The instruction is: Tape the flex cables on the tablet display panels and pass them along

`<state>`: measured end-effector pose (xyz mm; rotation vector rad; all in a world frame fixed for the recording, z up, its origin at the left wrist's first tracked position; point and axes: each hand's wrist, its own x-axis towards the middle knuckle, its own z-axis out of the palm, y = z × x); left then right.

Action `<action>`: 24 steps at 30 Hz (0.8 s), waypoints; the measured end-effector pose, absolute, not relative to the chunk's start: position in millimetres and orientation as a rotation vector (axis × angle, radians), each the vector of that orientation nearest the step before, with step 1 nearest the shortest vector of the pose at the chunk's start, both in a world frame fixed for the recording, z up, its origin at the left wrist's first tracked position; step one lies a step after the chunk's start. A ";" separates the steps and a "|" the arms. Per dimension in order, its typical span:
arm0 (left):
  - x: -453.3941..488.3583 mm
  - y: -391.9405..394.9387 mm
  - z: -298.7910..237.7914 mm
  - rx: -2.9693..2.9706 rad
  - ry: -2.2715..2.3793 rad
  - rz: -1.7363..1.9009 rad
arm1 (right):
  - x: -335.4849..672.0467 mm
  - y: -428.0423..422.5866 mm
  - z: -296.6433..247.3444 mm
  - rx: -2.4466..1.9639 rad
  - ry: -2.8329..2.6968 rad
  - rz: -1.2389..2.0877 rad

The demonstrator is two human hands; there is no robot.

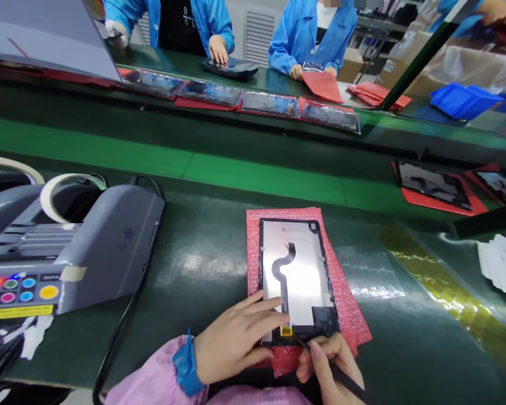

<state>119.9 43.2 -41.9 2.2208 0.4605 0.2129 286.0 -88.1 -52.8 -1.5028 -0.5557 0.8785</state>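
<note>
A tablet screen panel lies back-up on a pink bubble-wrap sheet, with a black flex cable curving down its silver back to a small yellow connector. My left hand rests on the panel's near edge, fingers stretched flat beside the connector. My right hand pinches a thin black stylus-like tool whose tip points at the connector area.
A grey tape dispenser machine with coloured buttons stands at left. A green conveyor runs across. More panels on red sheets lie at right, others along the far bench where people in blue coats work. Yellow tape strip at right.
</note>
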 end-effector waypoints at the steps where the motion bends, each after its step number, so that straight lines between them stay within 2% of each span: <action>1: 119.8 43.0 -42.1 2.210 0.465 0.234 | 285.6 -87.9 -52.8 -1.508 -0.559 0.885; 24: 120.1 46.5 -43.9 2.268 0.381 0.254 | 286.7 -90.3 -58.3 -1.591 -0.640 0.833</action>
